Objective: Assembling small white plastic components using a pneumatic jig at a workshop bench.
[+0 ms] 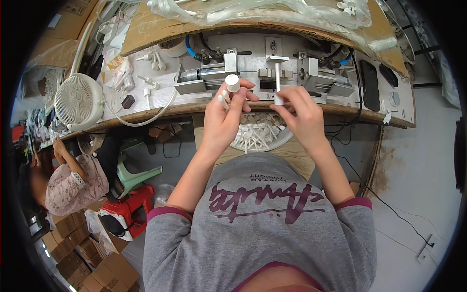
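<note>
My left hand (221, 119) is closed round a few white plastic parts. One, a round white cap (232, 82), sticks up between thumb and fingers, and the ends of others show at the palm's left side. With thumb and fingertips, my right hand (305, 114) pinches the wide white end of a thin white rod (278, 75). The rod's far end reaches a small metal bracket (273, 50) on the bench jig. Metal cylinder blocks stand on either side, a left one (209, 78) and a right one (326, 78). Below my hands, a round basin (281, 144) holds many similar white parts.
A white fan (78, 101) stands at the bench's left end, near loose white parts (148, 87). Cardboard (136, 39) with plastic film overhangs the back. A black phone (369, 85) lies at the right. Another person (78, 187) sits at far left near a green stool (136, 173).
</note>
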A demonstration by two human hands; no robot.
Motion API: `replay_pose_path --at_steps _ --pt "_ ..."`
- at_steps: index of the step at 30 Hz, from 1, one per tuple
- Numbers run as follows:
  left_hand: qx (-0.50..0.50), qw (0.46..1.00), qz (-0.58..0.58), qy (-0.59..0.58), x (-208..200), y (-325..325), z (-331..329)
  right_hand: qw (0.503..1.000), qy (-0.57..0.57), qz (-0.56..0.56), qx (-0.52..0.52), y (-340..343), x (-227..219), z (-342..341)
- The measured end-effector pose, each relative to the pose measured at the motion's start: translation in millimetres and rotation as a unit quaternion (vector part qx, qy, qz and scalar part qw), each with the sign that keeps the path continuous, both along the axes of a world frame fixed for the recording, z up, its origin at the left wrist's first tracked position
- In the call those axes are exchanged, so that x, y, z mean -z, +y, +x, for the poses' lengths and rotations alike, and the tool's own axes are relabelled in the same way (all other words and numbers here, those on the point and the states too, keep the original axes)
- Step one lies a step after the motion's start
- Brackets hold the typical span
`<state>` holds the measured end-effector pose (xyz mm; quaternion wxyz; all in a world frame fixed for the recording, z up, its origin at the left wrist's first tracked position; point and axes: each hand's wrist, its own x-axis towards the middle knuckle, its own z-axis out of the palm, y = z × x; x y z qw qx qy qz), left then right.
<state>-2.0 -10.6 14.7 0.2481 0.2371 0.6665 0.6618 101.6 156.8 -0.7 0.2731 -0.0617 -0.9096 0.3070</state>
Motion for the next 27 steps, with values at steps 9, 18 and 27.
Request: replay_pose_path --at_steps 9,18,27 --pt "-0.017 0.998 0.013 0.058 -4 -1 3 0.970 -0.087 0.227 -0.027 2 11 -20" --pt "-0.008 0.996 0.008 0.087 5 -2 0 0.991 0.028 0.127 -0.022 -8 25 -8" --pt "-0.024 0.997 0.029 0.074 6 6 4 0.988 0.018 0.151 -0.010 2 27 -11"
